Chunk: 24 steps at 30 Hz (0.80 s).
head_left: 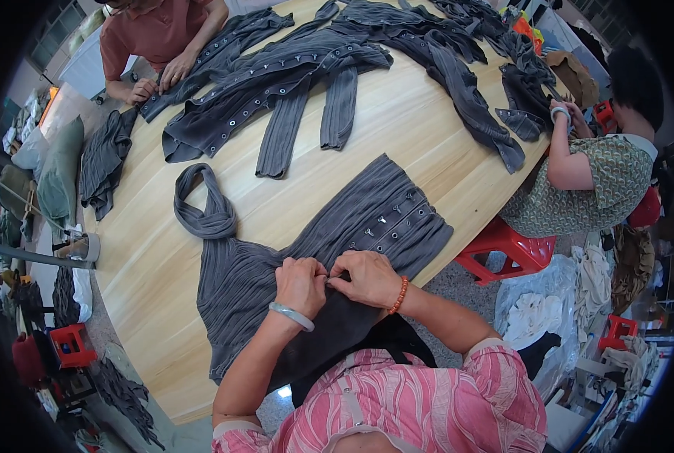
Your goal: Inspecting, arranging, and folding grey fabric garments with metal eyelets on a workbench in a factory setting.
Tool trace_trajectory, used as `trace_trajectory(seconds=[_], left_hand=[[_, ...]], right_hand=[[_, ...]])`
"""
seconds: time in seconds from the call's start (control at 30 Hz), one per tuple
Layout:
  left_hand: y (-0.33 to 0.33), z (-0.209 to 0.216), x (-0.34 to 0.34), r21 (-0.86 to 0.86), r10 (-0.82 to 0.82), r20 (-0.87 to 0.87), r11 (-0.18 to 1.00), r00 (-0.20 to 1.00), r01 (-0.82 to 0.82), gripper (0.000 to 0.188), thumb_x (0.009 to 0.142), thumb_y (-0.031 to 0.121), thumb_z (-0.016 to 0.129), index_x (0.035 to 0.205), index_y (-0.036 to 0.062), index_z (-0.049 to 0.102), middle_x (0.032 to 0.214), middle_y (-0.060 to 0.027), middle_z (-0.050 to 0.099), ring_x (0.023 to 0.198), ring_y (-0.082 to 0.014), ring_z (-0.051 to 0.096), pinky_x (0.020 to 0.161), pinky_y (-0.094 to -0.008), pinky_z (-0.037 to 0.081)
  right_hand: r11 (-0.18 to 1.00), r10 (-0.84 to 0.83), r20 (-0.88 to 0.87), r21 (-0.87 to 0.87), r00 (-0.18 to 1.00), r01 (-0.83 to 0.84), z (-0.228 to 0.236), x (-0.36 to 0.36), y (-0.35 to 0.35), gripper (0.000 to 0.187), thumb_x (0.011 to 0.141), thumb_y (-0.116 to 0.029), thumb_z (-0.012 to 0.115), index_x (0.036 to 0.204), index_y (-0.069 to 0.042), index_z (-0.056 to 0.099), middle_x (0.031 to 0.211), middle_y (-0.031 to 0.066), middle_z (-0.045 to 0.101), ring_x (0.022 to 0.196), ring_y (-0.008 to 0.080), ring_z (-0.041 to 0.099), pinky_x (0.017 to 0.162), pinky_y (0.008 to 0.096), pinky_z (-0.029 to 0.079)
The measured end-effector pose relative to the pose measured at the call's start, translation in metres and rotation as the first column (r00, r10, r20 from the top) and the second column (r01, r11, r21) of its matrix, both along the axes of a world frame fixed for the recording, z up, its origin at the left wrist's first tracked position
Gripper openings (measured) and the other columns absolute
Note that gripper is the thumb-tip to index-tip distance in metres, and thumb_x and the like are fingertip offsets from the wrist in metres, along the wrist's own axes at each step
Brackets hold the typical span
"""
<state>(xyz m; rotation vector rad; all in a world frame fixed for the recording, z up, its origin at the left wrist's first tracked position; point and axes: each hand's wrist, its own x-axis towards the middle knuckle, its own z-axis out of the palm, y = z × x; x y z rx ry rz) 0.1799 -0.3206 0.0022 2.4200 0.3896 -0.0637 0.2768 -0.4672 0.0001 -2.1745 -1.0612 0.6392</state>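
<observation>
A dark grey ribbed garment (235, 302) lies spread at the near edge of the table, right in front of me. My left hand (300, 287) and my right hand (368, 278) meet over its middle, fingertips pinched together on the cloth along the fastening line. What exactly sits between the fingertips is too small to make out. Metal hooks (383, 220) and eyelets run in rows along the part to the right of my hands. At the garment's far left, a sleeve (203, 204) is twisted into a loop.
More dark grey garments with eyelets (276, 83) cover the far side of the wooden table (148, 287). A person in a reddish shirt (155, 38) handles one at the far left; another in a patterned top (593, 174) works at the right, near a red stool (510, 249).
</observation>
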Motion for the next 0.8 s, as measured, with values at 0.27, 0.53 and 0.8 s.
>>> trace_trajectory(seconds=[0.27, 0.53, 0.8], left_hand=[[0.002, -0.001, -0.008, -0.024, 0.030, 0.054, 0.999, 0.998, -0.029, 0.005, 0.077, 0.006, 0.068, 0.082, 0.0059, 0.066, 0.079, -0.0092, 0.064, 0.085, -0.0297, 0.054, 0.079, -0.0407, 0.041], [-0.020, 0.001, 0.014, 0.182, -0.047, 0.175, 0.983, 0.983, 0.014, 0.017, 0.077, 0.012, 0.071, 0.092, 0.0057, 0.065, 0.094, -0.0099, 0.062, 0.094, -0.0298, 0.053, 0.080, -0.0406, 0.039], [-0.019, -0.003, 0.029, 0.033, -0.032, 0.023, 0.999, 0.999, 0.031, 0.006, 0.076, 0.007, 0.068, 0.082, 0.0069, 0.068, 0.085, -0.0104, 0.066, 0.088, -0.0301, 0.056, 0.079, -0.0408, 0.040]], right_hand=[[0.996, -0.004, -0.017, -0.088, 1.000, 0.002, 0.006, 0.003, -0.015, 0.024, 0.082, -0.031, 0.069, 0.087, -0.008, 0.070, 0.090, 0.0125, 0.069, 0.089, 0.0339, 0.066, 0.078, 0.0443, 0.052], [1.000, 0.007, 0.134, 0.013, 0.991, -0.008, 0.017, 0.012, -0.038, 0.016, 0.085, -0.025, 0.067, 0.088, -0.009, 0.068, 0.088, 0.0088, 0.062, 0.081, 0.0325, 0.065, 0.071, 0.0427, 0.052], [0.999, -0.010, 0.092, 0.031, 0.996, 0.007, 0.002, 0.022, -0.025, 0.018, 0.082, -0.025, 0.069, 0.085, -0.008, 0.069, 0.086, 0.0096, 0.064, 0.082, 0.0313, 0.065, 0.072, 0.0414, 0.052]])
